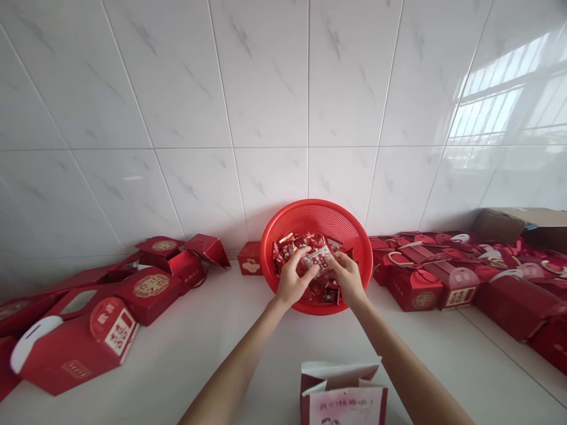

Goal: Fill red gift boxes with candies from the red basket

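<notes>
We see a red basket (319, 213) at the far middle; over it our left hand (292, 280) and right hand (349, 278) are narrow, holding a small white packet (317, 258) between them. We judge it light, soft, slightly slippery, perhaps crushable inside, best pinched at its left and right edges.

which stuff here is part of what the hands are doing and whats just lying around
In use:
white-and-red packet, held by left hand and right hand
red basket below
wrapped pieces inside it
probably the open paper bag

Seemingly just lying about, untouched:
red boxes on the left
red boxes on the right
cardboard box
</notes>
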`<state>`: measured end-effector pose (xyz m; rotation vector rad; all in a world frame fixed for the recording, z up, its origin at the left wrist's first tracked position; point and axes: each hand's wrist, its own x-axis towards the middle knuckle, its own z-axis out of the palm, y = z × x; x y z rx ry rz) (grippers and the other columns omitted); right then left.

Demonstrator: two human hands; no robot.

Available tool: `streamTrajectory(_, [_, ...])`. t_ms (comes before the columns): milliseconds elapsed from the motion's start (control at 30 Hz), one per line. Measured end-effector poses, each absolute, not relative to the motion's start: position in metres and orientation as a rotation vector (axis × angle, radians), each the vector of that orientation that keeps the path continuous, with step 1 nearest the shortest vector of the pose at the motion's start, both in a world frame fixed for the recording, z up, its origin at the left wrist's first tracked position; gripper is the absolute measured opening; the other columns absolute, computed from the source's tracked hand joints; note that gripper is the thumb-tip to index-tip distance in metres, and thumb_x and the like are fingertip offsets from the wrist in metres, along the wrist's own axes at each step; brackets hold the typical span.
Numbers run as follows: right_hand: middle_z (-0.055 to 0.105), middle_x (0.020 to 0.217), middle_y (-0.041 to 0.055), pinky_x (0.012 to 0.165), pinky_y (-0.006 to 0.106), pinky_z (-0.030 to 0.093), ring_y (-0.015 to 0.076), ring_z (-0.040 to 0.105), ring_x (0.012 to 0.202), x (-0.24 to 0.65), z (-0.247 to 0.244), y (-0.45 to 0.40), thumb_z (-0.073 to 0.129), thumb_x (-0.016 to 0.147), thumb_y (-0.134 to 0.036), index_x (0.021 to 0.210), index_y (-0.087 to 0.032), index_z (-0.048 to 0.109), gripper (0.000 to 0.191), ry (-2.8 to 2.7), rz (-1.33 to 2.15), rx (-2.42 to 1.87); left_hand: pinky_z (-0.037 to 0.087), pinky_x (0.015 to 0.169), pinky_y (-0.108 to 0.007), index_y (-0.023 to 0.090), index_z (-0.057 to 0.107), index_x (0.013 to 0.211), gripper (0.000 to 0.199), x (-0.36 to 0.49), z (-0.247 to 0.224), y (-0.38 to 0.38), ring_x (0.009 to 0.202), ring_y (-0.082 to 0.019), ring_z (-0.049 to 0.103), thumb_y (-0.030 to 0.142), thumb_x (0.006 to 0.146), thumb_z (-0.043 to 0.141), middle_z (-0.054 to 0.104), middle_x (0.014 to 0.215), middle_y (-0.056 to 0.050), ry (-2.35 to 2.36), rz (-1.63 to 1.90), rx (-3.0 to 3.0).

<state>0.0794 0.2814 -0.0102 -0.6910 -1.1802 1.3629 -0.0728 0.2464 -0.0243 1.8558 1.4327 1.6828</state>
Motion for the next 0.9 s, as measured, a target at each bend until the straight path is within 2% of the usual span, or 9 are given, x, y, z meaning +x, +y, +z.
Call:
streamTrajectory(133, [0.068,0.068,0.0000,0.056,0.027,0.055,0.0169,0.063,0.063,0.087,-0.005,0.291,0.083,0.061,-0.036,0.066,-0.021,0.058,0.029,-0.884,1.377,-0.661,0.059,0.093,-0.041,0.020,0.071,0.109,0.027,-0.092,-0.017,0.252,0.104,-0.024,0.073,0.036,0.091,0.057,0.075,0.114,-0.009,1.481,1.715,1.780])
streamTrajectory(267, [0.072,0.070,0.0028,0.055,0.031,0.059,0.0199,0.068,0.064,0.102,0.008,0.300,0.073,0.063,-0.025,0.071,-0.019,0.062,0.014,-0.688,1.448,-0.672,0.059,0.095,-0.043,0.020,0.074,0.095,0.021,-0.111,-0.010,0.259,0.101,-0.024,0.073,0.026,0.087,0.055,0.076,0.108,-0.009,1.626,1.675,1.834])
streamTrajectory(433, [0.073,0.069,0.0024,0.049,0.027,0.059,0.0180,0.068,0.060,0.113,0.019,0.306,0.070,0.066,-0.020,0.080,-0.017,0.067,0.015,-0.524,1.482,-0.719,0.056,0.100,-0.042,0.020,0.076,0.102,0.024,-0.118,-0.002,0.260,0.105,-0.025,0.072,0.029,0.083,0.064,0.075,0.111,-0.008,1.707,1.294,2.069])
streamTrajectory(567, [0.075,0.074,0.0048,0.051,0.025,0.060,0.0180,0.071,0.064,0.119,0.023,0.306,0.069,0.073,-0.021,0.085,-0.015,0.069,0.013,-0.556,1.489,-0.660,0.054,0.104,-0.042,0.022,0.072,0.118,0.040,-0.110,0.001,0.259,0.114,-0.027,0.069,0.026,0.077,0.072,0.072,0.122,-0.008,1.673,1.000,2.235])
streamTrajectory(667, [0.076,0.081,0.0074,0.056,0.025,0.062,0.0191,0.073,0.071,0.123,0.027,0.304,0.069,0.078,-0.023,0.087,-0.014,0.069,0.014,-0.651,1.490,-0.564,0.050,0.110,-0.041,0.021,0.069,0.125,0.049,-0.099,-0.002,0.261,0.125,-0.027,0.063,0.012,0.078,0.064,0.068,0.133,-0.009,1.654,0.909,2.298])
streamTrajectory(767, [0.076,0.077,0.0075,0.055,0.022,0.061,0.0176,0.073,0.068,0.125,0.031,0.301,0.066,0.080,-0.021,0.086,-0.013,0.068,0.011,-0.644,1.505,-0.516,0.046,0.115,-0.042,0.019,0.068,0.127,0.053,-0.091,-0.005,0.262,0.135,-0.026,0.056,0.005,0.078,0.057,0.064,0.139,-0.010,1.649,0.860,2.319])
streamTrajectory(900, [0.076,0.072,0.0055,0.051,0.021,0.060,0.0165,0.072,0.061,0.123,0.035,0.298,0.066,0.079,-0.019,0.087,-0.015,0.067,0.008,-0.564,1.548,-0.554,0.048,0.112,-0.043,0.018,0.068,0.127,0.051,-0.085,-0.005,0.260,0.128,-0.028,0.060,0.006,0.079,0.058,0.066,0.131,-0.011,1.698,0.839,2.290])
